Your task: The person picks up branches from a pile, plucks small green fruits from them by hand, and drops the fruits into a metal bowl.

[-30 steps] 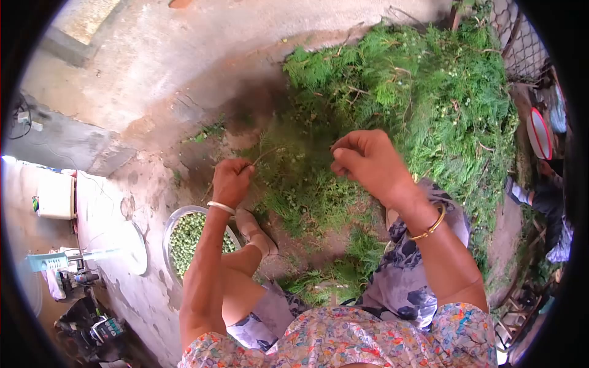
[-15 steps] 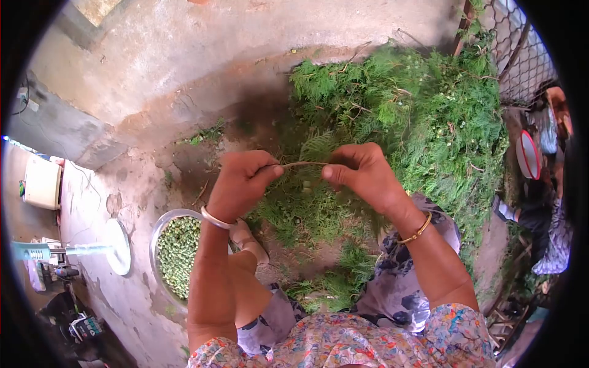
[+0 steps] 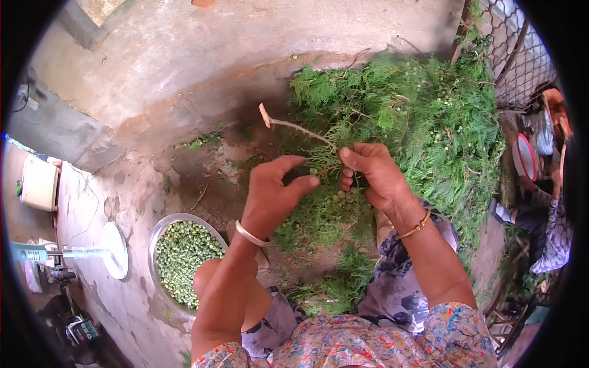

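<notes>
My right hand (image 3: 377, 175) pinches a thin evergreen twig (image 3: 305, 131), whose bare stem points up and left to a torn, pale woody end. Flat green sprays and a few small round green cones hang from the twig near my fingers. My left hand (image 3: 279, 190) is beside the sprays with thumb and forefinger apart, and nothing shows between them. Below and left stands a round metal basin (image 3: 154, 248) holding many small green cones (image 3: 187, 257). Loose green sprays (image 3: 319, 224) lie on the ground under my hands.
A large heap of cut evergreen branches (image 3: 417, 116) lies to the right, against the wall (image 3: 202, 55). A pale fan on a round base (image 3: 115, 250) stands at left. Another person (image 3: 549, 227) sits at far right by a red-rimmed basin (image 3: 526, 156) and a wire fence (image 3: 527, 61).
Both hands gripped the stem stretched between them. Now my left hand has let go, and the twig is in my right hand with its torn end swung up and left.
</notes>
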A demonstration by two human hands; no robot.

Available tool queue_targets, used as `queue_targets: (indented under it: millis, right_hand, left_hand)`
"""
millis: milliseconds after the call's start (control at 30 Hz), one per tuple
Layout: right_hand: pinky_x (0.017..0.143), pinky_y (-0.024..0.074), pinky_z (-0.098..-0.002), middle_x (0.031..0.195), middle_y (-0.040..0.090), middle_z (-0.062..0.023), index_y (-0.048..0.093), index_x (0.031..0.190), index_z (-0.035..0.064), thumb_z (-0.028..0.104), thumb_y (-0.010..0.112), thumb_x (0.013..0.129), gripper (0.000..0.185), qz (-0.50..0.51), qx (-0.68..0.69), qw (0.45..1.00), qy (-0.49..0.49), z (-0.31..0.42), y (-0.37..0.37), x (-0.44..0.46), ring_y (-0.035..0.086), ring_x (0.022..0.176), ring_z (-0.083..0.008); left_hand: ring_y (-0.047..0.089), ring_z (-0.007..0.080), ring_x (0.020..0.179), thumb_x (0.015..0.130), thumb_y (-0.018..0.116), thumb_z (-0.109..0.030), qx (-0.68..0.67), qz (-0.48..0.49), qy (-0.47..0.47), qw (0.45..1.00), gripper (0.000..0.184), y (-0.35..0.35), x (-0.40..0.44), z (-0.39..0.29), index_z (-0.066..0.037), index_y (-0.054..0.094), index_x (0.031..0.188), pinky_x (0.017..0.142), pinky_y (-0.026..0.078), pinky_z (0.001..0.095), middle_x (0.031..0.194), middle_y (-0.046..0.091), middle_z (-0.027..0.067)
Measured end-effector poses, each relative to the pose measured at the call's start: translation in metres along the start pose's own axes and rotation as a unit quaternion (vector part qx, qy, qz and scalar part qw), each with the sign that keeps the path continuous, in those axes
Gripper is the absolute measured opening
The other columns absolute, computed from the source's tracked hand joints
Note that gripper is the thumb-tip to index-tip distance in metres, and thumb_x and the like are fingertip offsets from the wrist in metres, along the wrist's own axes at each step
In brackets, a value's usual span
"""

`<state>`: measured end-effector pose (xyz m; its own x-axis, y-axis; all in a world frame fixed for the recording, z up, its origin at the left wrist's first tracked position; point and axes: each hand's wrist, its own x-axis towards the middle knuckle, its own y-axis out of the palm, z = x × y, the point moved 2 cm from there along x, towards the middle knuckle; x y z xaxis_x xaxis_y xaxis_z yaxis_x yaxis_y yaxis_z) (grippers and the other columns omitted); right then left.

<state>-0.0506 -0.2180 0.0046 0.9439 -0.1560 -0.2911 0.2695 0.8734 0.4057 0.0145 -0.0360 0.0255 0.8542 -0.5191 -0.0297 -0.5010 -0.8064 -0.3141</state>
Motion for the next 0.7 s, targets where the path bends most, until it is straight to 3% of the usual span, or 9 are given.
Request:
queue_targets:
  millis: [100,167,367,500,700]
  right_hand:
    - [0.051,0.0429,-0.0293,0.063,0.053,-0.0024,0.058,0.076,0.0023,0.021,0.066,0.087,0.023,0.004,0.03,0.999,0.011,-0.001,-0.002,0.001,0.051,0.055,-0.0131]
    - [0.052,0.0436,-0.03,0.064,0.055,-0.003,0.058,0.076,0.0019,0.021,0.067,0.087,0.024,0.016,0.033,0.999,0.005,-0.002,-0.003,0.001,0.052,0.056,-0.0137]
    - [0.058,0.0459,-0.0319,0.071,0.059,-0.0066,0.06,0.081,-0.0018,0.01,0.064,0.087,0.014,0.027,0.016,0.999,-0.01,0.002,0.001,-0.001,0.056,0.063,-0.0156]
    - [0.059,0.0463,-0.0321,0.072,0.06,-0.0077,0.06,0.083,-0.0037,0.006,0.063,0.086,0.011,0.042,0.0,0.999,0.008,0.006,-0.004,-0.003,0.056,0.065,-0.0159]
    - [0.057,0.0462,-0.0328,0.07,0.06,-0.0076,0.059,0.08,-0.0036,0.006,0.063,0.086,0.012,0.041,-0.008,0.999,0.002,0.005,-0.005,-0.004,0.055,0.062,-0.0165]
  left_hand:
    - [0.055,0.0082,0.064,0.074,0.074,-0.01,-0.009,0.046,0.001,0.999,0.028,0.01,0.001,0.008,0.006,0.064,0.095,0.058,0.045,0.0245,0.071,0.063,0.0043]
    - [0.051,0.0055,0.053,0.077,0.071,-0.008,-0.026,0.028,0.008,0.999,0.018,0.012,0.001,0.007,0.003,0.063,0.089,0.046,0.039,0.0212,0.065,0.057,-0.0013]
    - [0.045,0.0043,0.048,0.08,0.067,-0.009,-0.095,0.019,-0.052,0.994,0.012,0.008,0.002,0.002,0.0,0.062,0.085,0.043,0.033,0.0195,0.061,0.054,-0.0022]
    - [0.044,0.0046,0.048,0.082,0.066,-0.01,-0.127,0.022,-0.043,0.991,0.012,0.005,0.002,0.002,0.001,0.062,0.086,0.042,0.032,0.0194,0.061,0.054,-0.0014]
    - [0.044,0.007,0.051,0.084,0.063,-0.007,-0.333,0.029,-0.095,0.938,0.012,0.006,0.002,0.006,0.002,0.061,0.091,0.043,0.035,0.0214,0.066,0.052,0.0002]
